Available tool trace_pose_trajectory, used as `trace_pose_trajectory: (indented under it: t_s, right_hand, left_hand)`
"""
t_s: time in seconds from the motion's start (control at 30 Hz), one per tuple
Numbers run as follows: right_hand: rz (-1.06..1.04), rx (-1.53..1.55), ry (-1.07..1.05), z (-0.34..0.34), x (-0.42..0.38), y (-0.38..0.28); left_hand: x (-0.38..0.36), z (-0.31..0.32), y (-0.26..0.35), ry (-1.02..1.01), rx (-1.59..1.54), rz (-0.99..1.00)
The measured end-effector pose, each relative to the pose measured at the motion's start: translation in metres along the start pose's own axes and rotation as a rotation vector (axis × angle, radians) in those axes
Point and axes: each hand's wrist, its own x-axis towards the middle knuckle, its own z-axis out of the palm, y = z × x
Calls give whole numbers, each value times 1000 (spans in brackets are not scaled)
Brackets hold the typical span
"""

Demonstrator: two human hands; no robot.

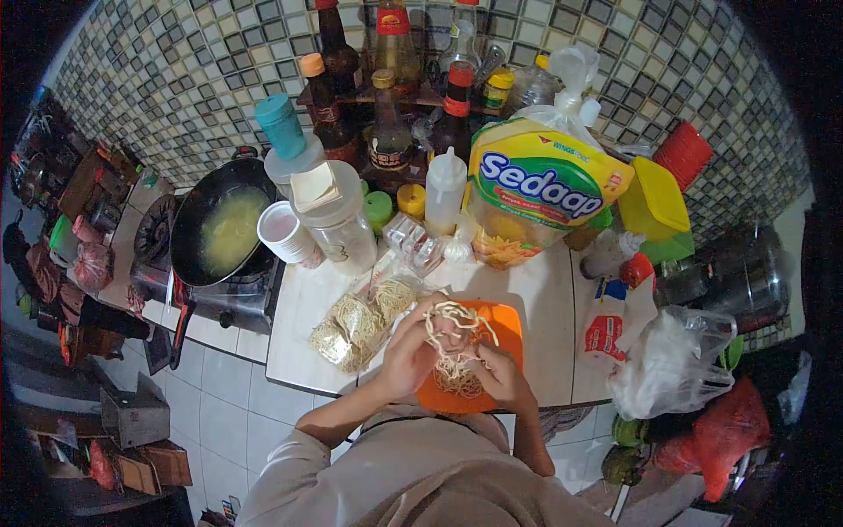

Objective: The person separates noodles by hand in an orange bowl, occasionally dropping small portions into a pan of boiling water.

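Over an orange plastic tray (507, 334), both hands hold a loose tangle of pale noodles (457, 309), with strands hanging between the fingers. My left hand (411, 353) is on the left of the tangle, its fingers curled in among the strands. Opposite it, my right hand (499, 376) closes on the lower right of the noodles. A heap of noodles (458, 379) lies on the tray below them. Just left of my left hand lies a clear plastic pack of dried noodles (356, 329). Some fingertips are hidden by the strands.
A black wok (186, 237) with yellowish liquid stands on the stove at the left. Behind the hands are a squeeze bottle (446, 189), a clear jar (338, 224), white cups (283, 230) and a Sedaap cooking-oil pouch (540, 193). A white plastic bag (667, 364) sits at the right edge.
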Motion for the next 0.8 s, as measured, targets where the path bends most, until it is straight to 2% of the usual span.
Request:
trace_pose_trajectory:
  t_s: [0.03, 0.13, 0.17, 0.3, 0.37, 0.47, 0.57, 0.7, 0.77, 0.8]
  right_hand:
    - [36, -56, -48, -1, -1, 3]
    - [96, -148, -122, -4, -1, 2]
    - [116, -186, -144, -5, 0, 1]
    - [101, -160, -131, -7, 0, 3]
    - [168, -268, -187, -9, -1, 6]
    - [43, -440, -144, -11, -6, -1]
    - [-25, -258, -93, -15, -4, -12]
    - [-84, -273, -35, -16, -4, -26]
    - [-89, -5, 30, -12, 0, -35]
    - [-89, -5, 32, -9, 0, -33]
  left_hand:
    - [4, 14, 7, 46, 78, 33]
    - [6, 26, 22, 18, 137, 74]
    - [9, 28, 25, -46, 119, 93]
    - [11, 41, 34, -9, 106, 79]
    - [11, 41, 37, -15, 76, 88]
    - [18, 46, 36, -54, 97, 99]
    - [18, 42, 28, -57, 90, 35]
    - [20, 44, 21, -78, 113, 13]
    - [20, 47, 20, -68, 116, 13]
    - [20, 48, 20, -58, 119, 15]
